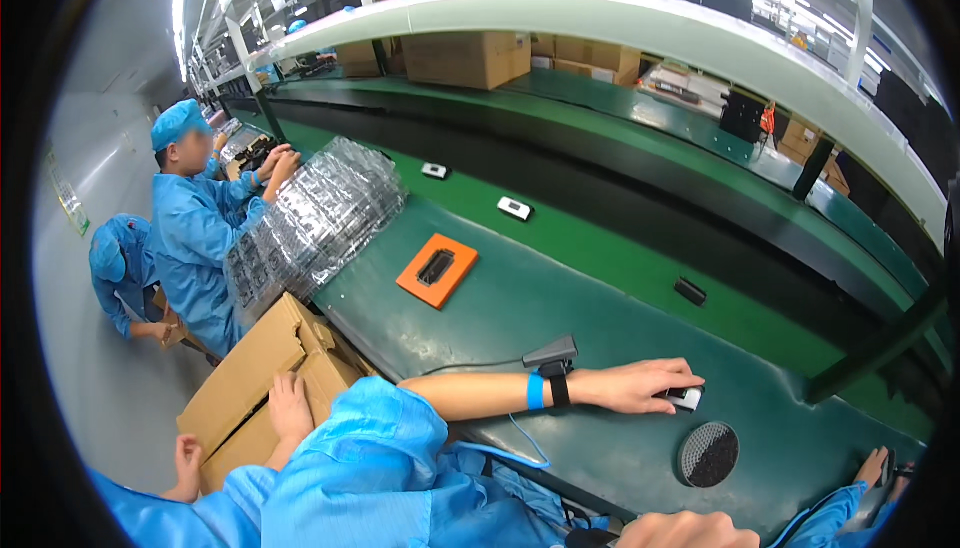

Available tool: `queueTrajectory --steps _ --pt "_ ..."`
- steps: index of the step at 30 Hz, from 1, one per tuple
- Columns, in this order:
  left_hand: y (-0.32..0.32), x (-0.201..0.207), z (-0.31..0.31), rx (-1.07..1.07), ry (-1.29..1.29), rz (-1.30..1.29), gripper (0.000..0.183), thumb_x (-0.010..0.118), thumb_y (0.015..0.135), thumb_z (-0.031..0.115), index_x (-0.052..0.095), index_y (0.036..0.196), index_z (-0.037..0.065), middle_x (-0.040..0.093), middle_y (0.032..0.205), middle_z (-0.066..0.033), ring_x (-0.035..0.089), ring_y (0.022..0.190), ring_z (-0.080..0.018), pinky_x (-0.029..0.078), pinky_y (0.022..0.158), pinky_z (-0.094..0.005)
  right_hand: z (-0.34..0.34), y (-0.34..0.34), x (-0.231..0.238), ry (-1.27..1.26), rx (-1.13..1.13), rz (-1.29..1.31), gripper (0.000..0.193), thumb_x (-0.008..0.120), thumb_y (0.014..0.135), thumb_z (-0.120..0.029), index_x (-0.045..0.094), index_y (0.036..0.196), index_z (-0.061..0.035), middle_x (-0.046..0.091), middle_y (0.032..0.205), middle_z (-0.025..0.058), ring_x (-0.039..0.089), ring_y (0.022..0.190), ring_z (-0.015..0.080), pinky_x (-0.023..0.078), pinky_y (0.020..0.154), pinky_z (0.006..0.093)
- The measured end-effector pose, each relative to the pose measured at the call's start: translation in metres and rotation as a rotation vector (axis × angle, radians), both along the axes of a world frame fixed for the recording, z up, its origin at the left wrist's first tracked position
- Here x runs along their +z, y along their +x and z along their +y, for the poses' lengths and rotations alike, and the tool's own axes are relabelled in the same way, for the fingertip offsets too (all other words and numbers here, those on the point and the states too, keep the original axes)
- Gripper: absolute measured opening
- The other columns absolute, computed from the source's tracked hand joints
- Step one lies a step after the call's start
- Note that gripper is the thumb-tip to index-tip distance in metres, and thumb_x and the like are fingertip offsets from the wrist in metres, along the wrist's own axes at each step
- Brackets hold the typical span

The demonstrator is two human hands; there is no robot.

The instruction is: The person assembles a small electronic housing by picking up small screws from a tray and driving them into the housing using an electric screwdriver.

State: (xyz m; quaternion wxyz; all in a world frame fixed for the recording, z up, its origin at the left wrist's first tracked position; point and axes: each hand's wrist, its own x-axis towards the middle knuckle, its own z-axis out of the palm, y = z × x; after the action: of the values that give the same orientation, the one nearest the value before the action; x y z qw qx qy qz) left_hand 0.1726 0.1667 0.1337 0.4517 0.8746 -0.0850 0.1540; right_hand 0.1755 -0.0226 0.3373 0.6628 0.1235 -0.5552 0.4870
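My left arm reaches across the green bench. My left hand (pixel 640 386) is closed around a small white-and-black oblong device (pixel 685 398), thumb on its near side and fingers over its top. On that wrist are a blue band (pixel 536 391) and a black strap (pixel 556 384), with a dark grey block (pixel 550 351) and thin cable beside them. Just nearer than the device sits a round mesh-like dish (pixel 709 454) with small dark pieces in it. At the lower edge, partly cut off, my right hand (pixel 688 530) has curled fingers; anything inside them is hidden.
An orange block (pixel 437 270) with a dark recess lies on the bench. Two white devices (pixel 515 209) and a black one (pixel 690 291) sit on the green belt. Plastic-wrapped trays (pixel 320 213), a cardboard box (pixel 265 373) under a co-worker's hands, and another co-worker's hand (pixel 873 468) flank me.
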Motion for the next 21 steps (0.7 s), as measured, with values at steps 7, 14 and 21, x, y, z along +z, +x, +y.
queueTrajectory --steps 7,14,21 --pt "-0.012 -0.010 -0.006 0.007 -0.098 0.011 0.063 0.072 0.088 0.003 0.049 0.147 0.002 0.053 0.135 -0.0178 0.053 0.131 -0.0343 0.044 0.111 -0.0440 0.005 0.031 0.019 -0.218 -0.445 0.195 0.104 0.062 0.092 -0.004 -0.010 0.168 -0.0095 0.057 0.067 0.0109 0.050 0.046 0.0180 0.046 0.045 0.0310" --pt "-0.018 -0.022 -0.021 -0.024 0.142 -0.149 0.048 0.068 0.088 -0.001 0.055 0.134 0.003 0.056 0.129 -0.0118 0.052 0.117 -0.0310 0.046 0.099 -0.0423 -0.031 0.049 -0.032 -0.021 -0.798 0.144 0.080 0.059 0.094 -0.004 0.021 0.164 -0.0001 0.050 0.062 0.0081 0.046 0.046 0.0172 0.044 0.043 0.0294" --pt "-0.030 -0.026 -0.003 0.050 0.187 -0.054 0.032 0.068 0.081 -0.005 0.049 0.106 0.001 0.047 0.103 -0.0119 0.051 0.100 -0.0318 0.047 0.086 -0.0430 -0.051 0.087 -0.037 0.088 -0.994 0.191 0.051 0.051 0.097 -0.012 0.043 0.145 0.0025 0.044 0.064 0.0047 0.041 0.045 0.0144 0.041 0.041 0.0286"
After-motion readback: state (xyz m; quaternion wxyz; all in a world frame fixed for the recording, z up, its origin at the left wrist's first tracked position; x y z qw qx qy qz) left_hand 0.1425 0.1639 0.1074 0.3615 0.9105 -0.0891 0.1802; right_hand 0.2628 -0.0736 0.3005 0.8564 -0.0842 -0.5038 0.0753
